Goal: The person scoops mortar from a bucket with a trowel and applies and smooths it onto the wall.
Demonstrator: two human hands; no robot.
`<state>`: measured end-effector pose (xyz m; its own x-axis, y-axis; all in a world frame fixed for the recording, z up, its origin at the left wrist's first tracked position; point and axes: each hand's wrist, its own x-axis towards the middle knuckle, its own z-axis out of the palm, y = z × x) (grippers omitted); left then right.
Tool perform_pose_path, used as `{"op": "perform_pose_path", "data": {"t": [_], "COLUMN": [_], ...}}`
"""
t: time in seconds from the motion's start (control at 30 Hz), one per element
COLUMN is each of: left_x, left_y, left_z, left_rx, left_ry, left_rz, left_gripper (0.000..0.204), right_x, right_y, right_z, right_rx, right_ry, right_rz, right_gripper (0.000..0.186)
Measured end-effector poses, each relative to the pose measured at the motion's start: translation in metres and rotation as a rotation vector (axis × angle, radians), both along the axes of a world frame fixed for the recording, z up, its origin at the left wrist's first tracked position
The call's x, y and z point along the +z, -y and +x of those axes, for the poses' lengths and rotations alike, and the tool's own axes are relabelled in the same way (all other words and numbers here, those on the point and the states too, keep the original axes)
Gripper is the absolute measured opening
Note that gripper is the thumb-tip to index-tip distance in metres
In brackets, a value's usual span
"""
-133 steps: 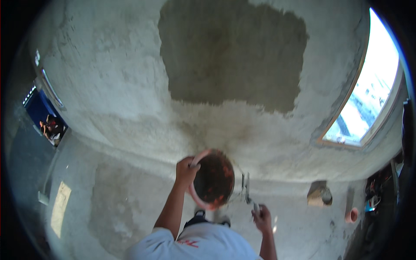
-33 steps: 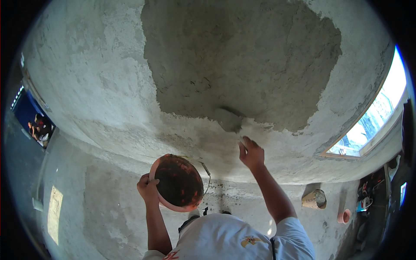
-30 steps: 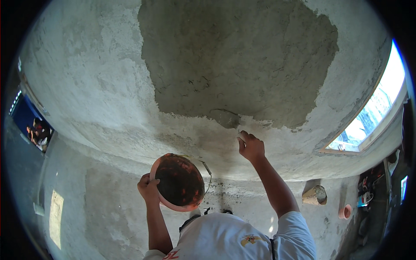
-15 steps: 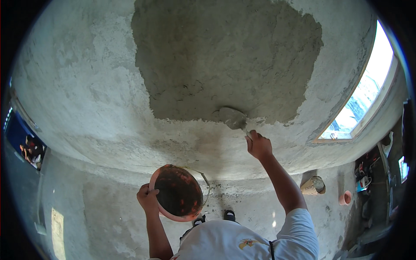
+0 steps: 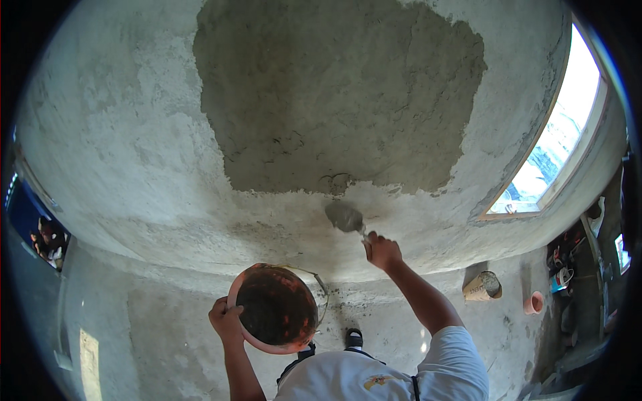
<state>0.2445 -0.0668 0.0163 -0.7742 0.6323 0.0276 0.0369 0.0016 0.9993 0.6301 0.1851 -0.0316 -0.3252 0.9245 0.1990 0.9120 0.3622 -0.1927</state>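
Note:
My right hand (image 5: 384,252) is closed round the handle of a trowel (image 5: 345,217), whose rounded blade sits just below the lower edge of a dark, wet mortar patch (image 5: 348,100) on the wall. Whether the blade touches the wall I cannot tell. My left hand (image 5: 226,318) grips the left rim of an orange bucket (image 5: 275,309), tilted so that its mouth faces me. Dark mortar coats the bucket's inside, with orange showing through in spots. Its wire handle hangs over on the right side.
Pale, dry plaster wall (image 5: 147,154) surrounds the patch. A window (image 5: 555,147) opens at the right. On the floor stand a paper cement bag (image 5: 483,287) and a small orange pot (image 5: 533,303). Clutter and a blue-white bucket (image 5: 562,279) lie far right. Another person (image 5: 48,242) is at far left.
My right hand and the trowel have moved down and a little left, off the patch's lower edge. The bucket has shifted slightly lower, still in my left hand.

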Motion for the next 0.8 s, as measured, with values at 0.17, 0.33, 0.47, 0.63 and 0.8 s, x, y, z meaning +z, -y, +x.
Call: {"op": "perform_pose_path", "data": {"t": [0.17,0.33,0.47,0.63,0.8], "left_x": [-0.006,-0.015,0.004,-0.001,0.003], "left_y": [0.008,0.007,0.001,0.006,0.015], "left_z": [0.002,0.001,0.006,-0.003,-0.008], "left_rx": [-0.016,-0.005,-0.056,-0.078,-0.038], "left_ry": [0.006,0.032,-0.006,-0.040,0.063], "left_rz": [-0.025,-0.142,-0.179,-0.147,-0.140], "left_gripper": [0.019,0.014,0.016,0.015,0.018], "right_x": [0.027,-0.035,-0.059,-0.090,-0.092], "right_y": [-0.032,-0.051,-0.042,-0.006,0.034], "right_z": [-0.027,-0.075,-0.115,-0.130,-0.095], "right_rx": [-0.038,-0.308,-0.411,-0.484,-0.401], "right_ry": [-0.454,-0.642,-0.806,-0.761,-0.814], "right_rz": [0.402,0.251,0.182,0.036,0.079], "right_gripper": [0.031,0.033,0.031,0.028,0.025]}}
